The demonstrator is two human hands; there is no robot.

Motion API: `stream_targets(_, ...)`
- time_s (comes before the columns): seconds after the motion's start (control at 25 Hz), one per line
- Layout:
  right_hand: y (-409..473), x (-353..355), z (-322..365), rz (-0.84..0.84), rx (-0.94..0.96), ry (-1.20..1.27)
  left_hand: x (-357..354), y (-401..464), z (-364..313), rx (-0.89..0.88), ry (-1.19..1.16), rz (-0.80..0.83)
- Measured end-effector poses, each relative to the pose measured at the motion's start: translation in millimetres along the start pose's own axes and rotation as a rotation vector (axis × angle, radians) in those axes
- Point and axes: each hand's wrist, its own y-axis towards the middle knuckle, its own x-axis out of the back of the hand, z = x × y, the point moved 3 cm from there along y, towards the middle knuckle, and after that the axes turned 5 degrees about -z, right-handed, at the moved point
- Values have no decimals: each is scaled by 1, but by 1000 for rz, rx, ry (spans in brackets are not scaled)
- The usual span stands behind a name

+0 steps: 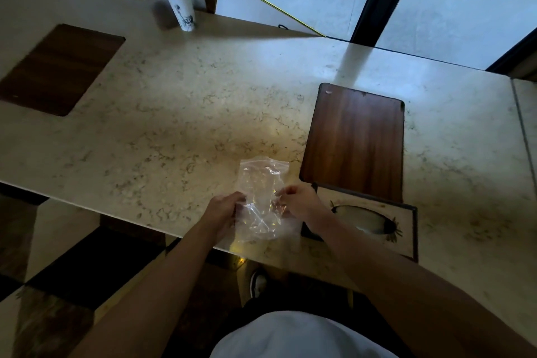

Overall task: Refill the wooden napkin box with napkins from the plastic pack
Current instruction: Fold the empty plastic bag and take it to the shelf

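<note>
Low in the centre of the frame, the left hand (222, 211) and right hand (299, 203) each have their fingers pinched closed on a side of the clear plastic pack (261, 197), held over the near edge of the worktop (174, 113). It looks empty or nearly so. The wooden napkin box (374, 225) sits just right, touching the right wrist. The slick film could slip or tear under an uneven pull, and a swinging right arm could knock the box off the edge.
</note>
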Motion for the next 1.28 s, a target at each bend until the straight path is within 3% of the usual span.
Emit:
stream_targets(0.2,-9,20,2,102,116,-18,-2,-14,-16,-30,-208,217)
stream_targets(0.44,-21,30,4,225,186,15,-22,-37,-37,-182,-87,296)
stream_targets(0.6,-25,42,9,107,210,227,-34,-46,-36,-193,-75,368)
stream_targets(1.0,-44,61,13,-84,302,240,-43,-47,-32,-268,55,286)
stream_targets(1.16,-52,57,1,83,264,167,-38,-41,-26,-253,-80,255)
stream_targets(1.28,-51,59,-5,80,238,110,-36,-38,-21,-266,-113,216)
